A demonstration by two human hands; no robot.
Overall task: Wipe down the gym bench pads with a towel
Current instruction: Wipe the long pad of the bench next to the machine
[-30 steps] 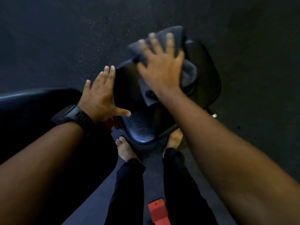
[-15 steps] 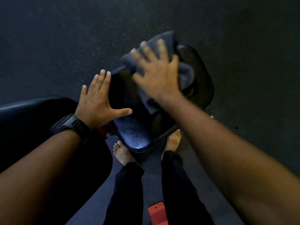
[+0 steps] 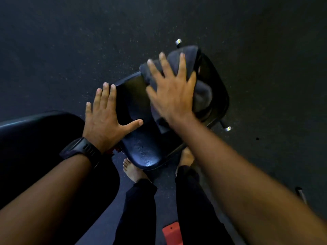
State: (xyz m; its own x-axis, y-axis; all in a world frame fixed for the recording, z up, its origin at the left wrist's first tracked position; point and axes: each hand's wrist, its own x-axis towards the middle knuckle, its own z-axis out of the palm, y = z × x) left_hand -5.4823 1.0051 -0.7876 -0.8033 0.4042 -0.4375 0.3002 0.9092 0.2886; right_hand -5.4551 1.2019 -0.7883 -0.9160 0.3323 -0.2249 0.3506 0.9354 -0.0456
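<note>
Mid-wipe here, imo. The right hand (image 3: 172, 96) is laid flat with fingers spread wide, pressing the dark grey towel (image 3: 202, 93) down on the far half of the small seat pad (image 3: 141, 151) – not gripping it, just palm pressure. The towel's bunched up and hangs a bit past the pad's far edge. The left hand (image 3: 104, 121) is flat too, fingers straight and thumb stuck out, resting on the pad's left edge w/ nothing in it – bracing, probably.

Progress: the near end of the seat pad has specks or droplets on it, so I'd guess that bit still needs a pass. The big pad (image 3: 35, 138) on the near left has no towel near it, and I can't tell if it's clean. So roughly halfway at best.
</note>
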